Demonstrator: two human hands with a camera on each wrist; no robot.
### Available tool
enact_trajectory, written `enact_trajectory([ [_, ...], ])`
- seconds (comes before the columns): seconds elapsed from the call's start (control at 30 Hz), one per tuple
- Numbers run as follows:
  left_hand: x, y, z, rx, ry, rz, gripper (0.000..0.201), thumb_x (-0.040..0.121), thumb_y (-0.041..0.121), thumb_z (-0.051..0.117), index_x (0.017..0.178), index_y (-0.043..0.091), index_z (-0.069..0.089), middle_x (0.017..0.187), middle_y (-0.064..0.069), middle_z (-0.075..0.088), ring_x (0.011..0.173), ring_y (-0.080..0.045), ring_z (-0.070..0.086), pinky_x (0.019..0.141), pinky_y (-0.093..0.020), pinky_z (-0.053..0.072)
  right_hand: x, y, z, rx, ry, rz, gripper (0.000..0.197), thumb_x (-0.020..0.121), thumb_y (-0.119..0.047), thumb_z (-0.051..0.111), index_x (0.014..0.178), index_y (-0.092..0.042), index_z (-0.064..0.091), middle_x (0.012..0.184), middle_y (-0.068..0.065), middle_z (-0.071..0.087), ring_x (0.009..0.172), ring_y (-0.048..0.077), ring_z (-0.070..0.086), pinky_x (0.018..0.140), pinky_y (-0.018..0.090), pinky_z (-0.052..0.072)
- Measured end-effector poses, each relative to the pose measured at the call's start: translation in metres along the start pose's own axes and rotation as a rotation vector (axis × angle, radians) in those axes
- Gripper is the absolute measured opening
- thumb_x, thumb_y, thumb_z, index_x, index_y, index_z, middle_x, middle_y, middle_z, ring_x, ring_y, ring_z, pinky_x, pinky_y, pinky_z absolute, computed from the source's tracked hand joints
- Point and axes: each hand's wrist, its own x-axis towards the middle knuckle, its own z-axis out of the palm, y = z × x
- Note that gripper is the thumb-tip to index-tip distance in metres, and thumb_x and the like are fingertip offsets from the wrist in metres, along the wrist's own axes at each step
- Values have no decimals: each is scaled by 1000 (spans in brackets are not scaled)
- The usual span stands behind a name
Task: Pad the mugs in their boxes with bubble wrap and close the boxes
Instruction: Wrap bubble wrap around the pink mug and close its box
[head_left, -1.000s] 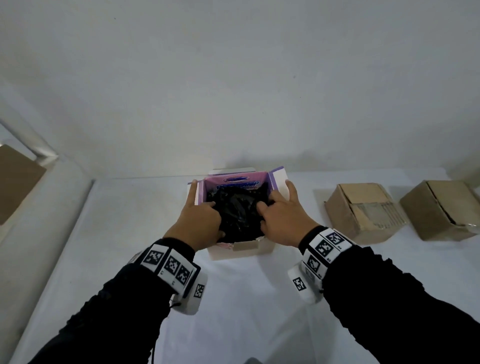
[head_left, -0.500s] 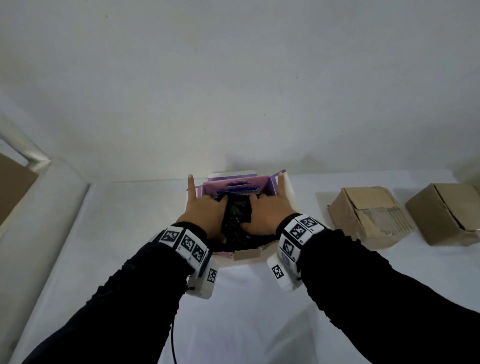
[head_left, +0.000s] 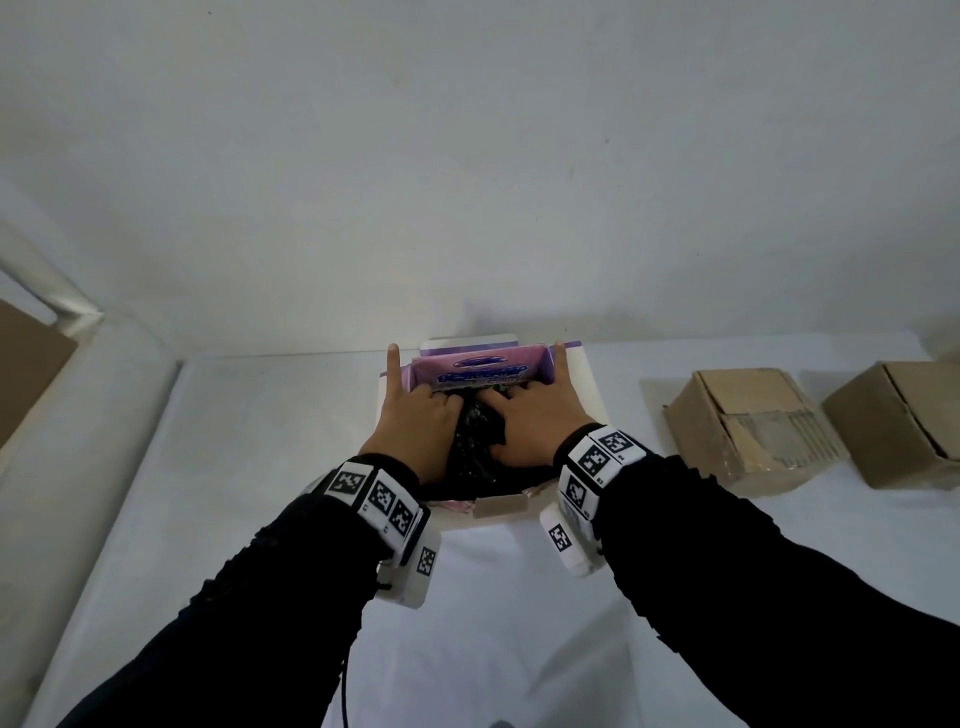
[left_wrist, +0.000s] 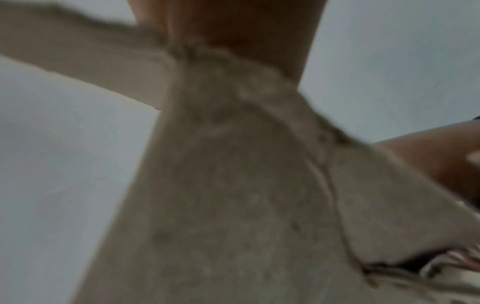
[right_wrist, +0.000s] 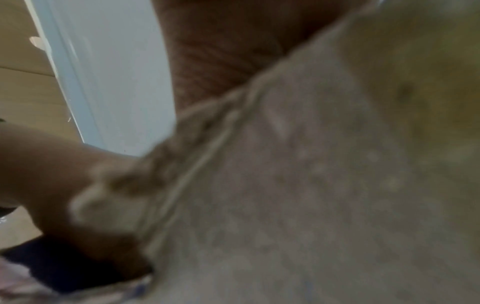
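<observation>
A: Head view vs. 0.5 s ago: your left hand (head_left: 415, 418) & right hand (head_left: 535, 418) sit deeper in the open box (head_left: 584, 384), index fingers still straight up its side flaps.

B: Contents?

A: Black bubble wrap (head_left: 475, 441), other fingers curled, pressing it. Mug hidden, can't tell orientation. Box at table (head_left: 234, 493) center.

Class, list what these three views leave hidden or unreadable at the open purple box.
- Mug: head view, unseen under the black bubble wrap and both hands.
- Left hand fingertips: head view, buried in the wrap.
- Right hand fingertips: likewise.
- Purple box lettering: too small.
- Both wrist views: blurred cardboard fills them.
</observation>
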Motion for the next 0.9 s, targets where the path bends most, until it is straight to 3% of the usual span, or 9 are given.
enact_trajectory([
  [0.13, -4, -4, -4, -29, -23, 13, 55, 78, 44, 53, 130, 27, 50, 115, 11, 62, 123, -18, 48, 99, -70, -28, -2, 1, -3, 70, 32, 14, 67, 81, -51, 56, 142, -32, 37, 138, 2, 52, 130, 29, 44, 112, 66, -7],
  [0.23, -18, -3, -14, -67, 26, -36, 41, 79, 39, 53, 117, 24, 53, 117, 5, 54, 127, -22, 42, 104, -72, -17, -16, 6, -1, 226, 273, -46, 40, 78, -32, 61, 117, -26, 55, 119, 0, 54, 112, 27, 50, 108, 54, 21],
  [0.3, -30, 2, -17, -105, 80, -73, 28, 80, 34, 51, 106, 25, 54, 106, 7, 57, 114, -20, 51, 109, -69, -9, -27, 5, 4, 275, 369, -128, 19, 79, -29, 56, 97, -26, 61, 101, -5, 58, 98, 23, 54, 97, 43, 31],
  [0.43, -47, 16, -10, -75, 80, -69, 15, 86, 25, 42, 96, 24, 52, 79, 11, 56, 84, -16, 63, 108, -68, -16, -41, -4, 22, 165, 181, -168, 28, 87, -38, 41, 91, -26, 66, 91, -8, 70, 94, 19, 59, 111, 48, 19],
  [0.57, -51, 18, -9, -99, 43, -41, 24, 84, 17, 40, 103, 21, 55, 73, 9, 52, 85, -19, 62, 107, -70, -18, -38, -7, 18, 152, 122, -147, 28, 91, -35, 40, 87, -26, 66, 84, -5, 70, 91, 18, 61, 115, 47, 7],
  [0.63, -53, 17, -2, -143, 122, -17, 32, 85, 22, 40, 112, 22, 56, 83, 8, 60, 96, -18, 62, 108, -70, -12, -40, -7, 18, 194, 186, -162, 24, 89, -34, 45, 92, -26, 67, 94, -5, 70, 100, 19, 58, 114, 47, 12],
  [0.73, -62, 12, 13, -238, 364, -100, 58, 88, 48, 38, 135, 17, 53, 133, -6, 59, 134, -25, 45, 111, -71, -3, -51, 3, 20, 295, 487, -87, 29, 78, -33, 58, 106, -27, 66, 118, -7, 62, 115, 22, 50, 103, 43, 29],
  [0.83, -83, 7, 24, -424, 408, -425, 88, 84, 73, 39, 151, 18, 26, 158, -15, 24, 146, -36, 20, 113, -63, -2, -71, 20, 25, 497, 735, 217, 48, 73, -26, 69, 119, -25, 57, 130, 2, 50, 117, 28, 45, 91, 42, 41],
  [0.9, -93, 4, 29, -665, 321, -626, 108, 73, 84, 47, 152, 18, 12, 156, -14, 25, 139, -35, 32, 110, -61, 20, -81, 29, 34, 737, 771, 383, 57, 72, -21, 75, 124, -19, 51, 125, 8, 47, 110, 31, 49, 85, 40, 47],
])
